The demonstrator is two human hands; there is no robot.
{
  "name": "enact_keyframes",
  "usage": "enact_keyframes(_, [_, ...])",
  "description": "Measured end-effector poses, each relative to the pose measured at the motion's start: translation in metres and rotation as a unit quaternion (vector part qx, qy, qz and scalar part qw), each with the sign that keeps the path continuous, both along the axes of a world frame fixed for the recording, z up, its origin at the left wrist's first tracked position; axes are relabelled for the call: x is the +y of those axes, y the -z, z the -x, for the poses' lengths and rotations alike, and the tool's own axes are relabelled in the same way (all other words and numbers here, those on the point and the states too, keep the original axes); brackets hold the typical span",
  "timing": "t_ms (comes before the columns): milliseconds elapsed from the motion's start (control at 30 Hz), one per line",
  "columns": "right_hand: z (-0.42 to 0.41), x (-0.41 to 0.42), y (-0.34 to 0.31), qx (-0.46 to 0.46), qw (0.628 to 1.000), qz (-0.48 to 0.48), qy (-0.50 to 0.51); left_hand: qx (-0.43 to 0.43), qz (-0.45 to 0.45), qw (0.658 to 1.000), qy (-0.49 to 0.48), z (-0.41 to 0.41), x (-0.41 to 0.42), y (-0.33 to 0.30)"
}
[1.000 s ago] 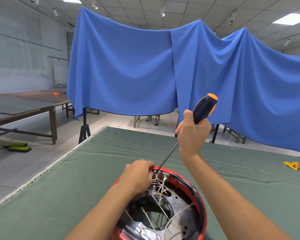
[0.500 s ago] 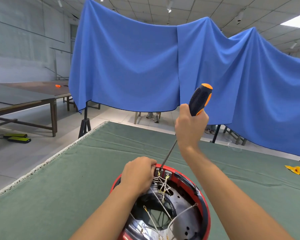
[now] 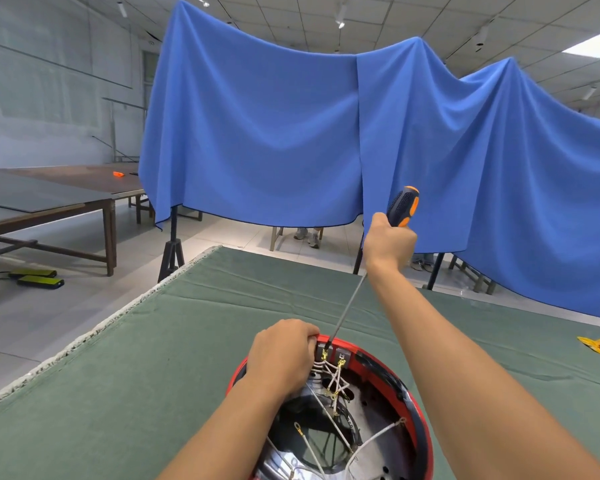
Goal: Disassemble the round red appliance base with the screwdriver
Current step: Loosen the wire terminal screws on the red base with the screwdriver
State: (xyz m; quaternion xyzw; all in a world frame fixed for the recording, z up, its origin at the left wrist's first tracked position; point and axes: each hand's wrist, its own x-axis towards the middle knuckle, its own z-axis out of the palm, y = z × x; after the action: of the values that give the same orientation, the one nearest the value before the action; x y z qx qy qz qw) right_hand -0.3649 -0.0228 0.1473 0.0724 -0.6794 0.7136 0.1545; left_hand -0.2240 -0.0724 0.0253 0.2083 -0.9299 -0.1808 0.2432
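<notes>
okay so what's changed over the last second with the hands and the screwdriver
Little. The right hand keeps its grip on the screwdriver handle, which now stands a bit more upright, tip still at the terminal block on the red appliance base rim. The left hand still holds that rim. The base hasn't moved.

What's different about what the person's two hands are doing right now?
The right hand is raised above the table, gripping the screwdriver by its black and orange handle; the left hand sits low, curled over the rim of the red appliance base. The right hand works a tool; the left hand steadies the base. Both hands are bare, and both are gripping something.
</notes>
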Motion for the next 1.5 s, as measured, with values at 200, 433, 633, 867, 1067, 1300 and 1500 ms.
enact_keyframes(200, [0.006, 0.000, 0.057, -0.078, 0.987, -0.133, -0.035, -0.013, 0.009, 1.000, -0.001, -0.001, 0.000, 0.000])
enact_keyframes(433, [-0.017, 0.024, 0.000, 0.067, 0.994, 0.016, -0.089, -0.018, -0.014, 1.000, -0.006, 0.003, -0.004, -0.001])
enact_keyframes(633, [-0.057, 0.031, -0.011, 0.163, 0.969, 0.129, -0.132, -0.031, 0.013, 0.999, -0.001, -0.001, 0.000, -0.001])
enact_keyframes(867, [-0.065, 0.030, 0.006, 0.171, 0.971, 0.123, -0.112, -0.047, 0.076, 0.996, -0.018, -0.004, 0.002, 0.001])
enact_keyframes(1067, [-0.067, 0.029, 0.007, 0.178, 0.966, 0.147, -0.118, -0.044, 0.101, 0.994, -0.013, -0.004, 0.000, 0.000])
enact_keyframes(1300, [-0.061, 0.027, 0.006, 0.172, 0.969, 0.126, -0.127, -0.024, 0.070, 0.997, 0.003, -0.006, -0.003, 0.000])
enact_keyframes(1500, [-0.034, 0.013, 0.000, 0.087, 0.990, 0.092, -0.065, -0.016, 0.070, 0.997, 0.004, -0.007, -0.002, 0.001])
